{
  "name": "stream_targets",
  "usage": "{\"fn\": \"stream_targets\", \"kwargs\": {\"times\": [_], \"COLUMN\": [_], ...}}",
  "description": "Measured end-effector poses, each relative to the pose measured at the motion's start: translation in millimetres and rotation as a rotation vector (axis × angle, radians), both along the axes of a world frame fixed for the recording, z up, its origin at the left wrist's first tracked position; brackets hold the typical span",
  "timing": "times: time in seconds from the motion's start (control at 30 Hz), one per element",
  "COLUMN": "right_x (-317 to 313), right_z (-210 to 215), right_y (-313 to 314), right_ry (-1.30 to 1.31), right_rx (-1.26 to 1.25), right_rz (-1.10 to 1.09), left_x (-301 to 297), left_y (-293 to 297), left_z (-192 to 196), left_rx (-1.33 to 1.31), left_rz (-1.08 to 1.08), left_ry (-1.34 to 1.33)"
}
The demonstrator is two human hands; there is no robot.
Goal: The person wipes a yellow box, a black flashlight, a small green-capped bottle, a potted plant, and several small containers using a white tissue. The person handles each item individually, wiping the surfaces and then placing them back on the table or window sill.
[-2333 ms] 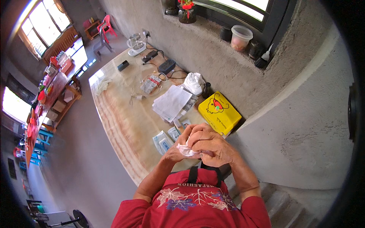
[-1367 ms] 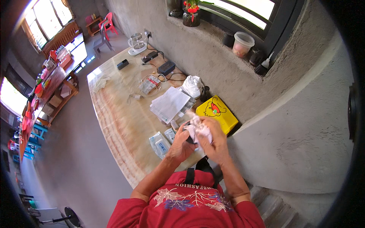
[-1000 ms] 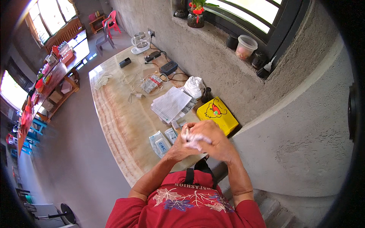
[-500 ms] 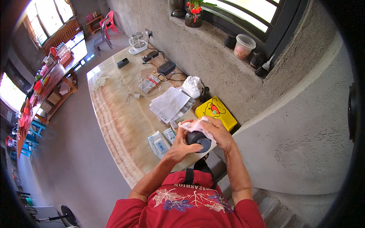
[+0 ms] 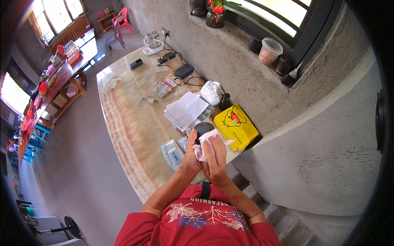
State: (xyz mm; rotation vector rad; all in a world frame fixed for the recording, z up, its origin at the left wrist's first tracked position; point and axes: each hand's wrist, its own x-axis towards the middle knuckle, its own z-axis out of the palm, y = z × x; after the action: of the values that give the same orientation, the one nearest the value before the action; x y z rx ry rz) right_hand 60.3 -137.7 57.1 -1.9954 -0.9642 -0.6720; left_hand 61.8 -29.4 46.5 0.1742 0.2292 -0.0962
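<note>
My left hand (image 5: 191, 152) grips a small round black object (image 5: 203, 128) from the side and holds it above the near end of the table. Pressed against that object is a crumpled white cloth (image 5: 207, 140), held in my right hand (image 5: 215, 158). Both hands are together, just left of a yellow box (image 5: 237, 126) that lies on the table.
The long marble-patterned table (image 5: 131, 119) carries white packets (image 5: 172, 152), a sheaf of papers (image 5: 186, 110), a white bag (image 5: 211, 92), cables, a black adapter (image 5: 183, 70) and a kettle (image 5: 153, 42). A concrete wall with a window ledge and plastic tub (image 5: 270, 51) runs along the right.
The hands rose from my chest toward the table. The black round object has come into view in my left hand, and my right hand has brought the cloth over it.
</note>
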Motion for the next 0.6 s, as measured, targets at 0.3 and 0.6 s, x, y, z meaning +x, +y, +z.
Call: {"fn": "stream_targets", "kwargs": {"times": [0.3,0.6], "right_x": [19.5,14.6], "right_z": [16.0,23.0], "right_y": [-25.1,-4.5], "right_ry": [0.395,-0.086], "right_rx": [0.293,0.092], "right_rz": [-0.014,0.031], "left_x": [-7.2,3.9], "left_y": [6.4,3.8], "left_z": [18.6,4.3], "left_rx": [0.360,0.308], "left_rz": [-0.078,-0.007], "left_ry": [-0.018,-0.040]}}
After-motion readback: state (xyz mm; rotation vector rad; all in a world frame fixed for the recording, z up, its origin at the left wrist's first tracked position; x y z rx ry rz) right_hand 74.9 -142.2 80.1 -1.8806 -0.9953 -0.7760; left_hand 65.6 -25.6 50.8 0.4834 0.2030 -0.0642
